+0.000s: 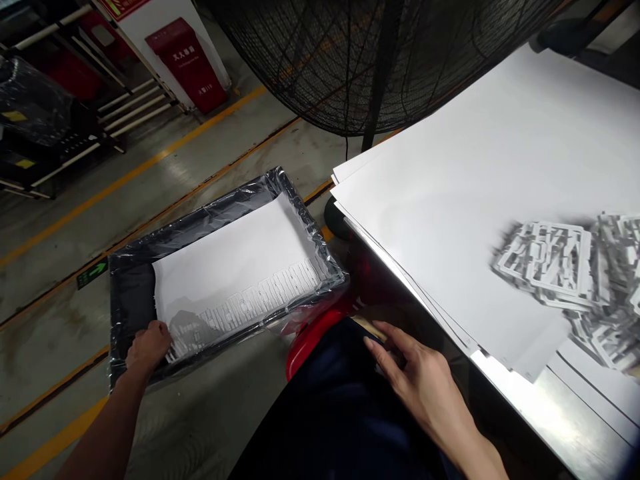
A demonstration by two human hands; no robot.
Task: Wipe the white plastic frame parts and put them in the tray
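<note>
My left hand (150, 345) is at the near left end of a plastic-lined black tray (131, 293), its fingers curled together; what they grip, if anything, is hidden. Just beside it, a row of thin white cut-out pieces (260, 293) lies along the near side of a white sheet (235, 247) in the tray. Above my lap, my right hand (425, 373) pinches a pale tan, flat-looking object (369, 327) between thumb and fingers. Most of that object is hidden, so its kind is unclear.
At right, large white sheets (450, 173) cover a metal table (530, 400), with a heap of white cut-out frames (555, 260) on top. A big fan (360, 67) stands behind. A red stool (305, 347) is between tray and table. A red extinguisher box (190, 67) stands farther back.
</note>
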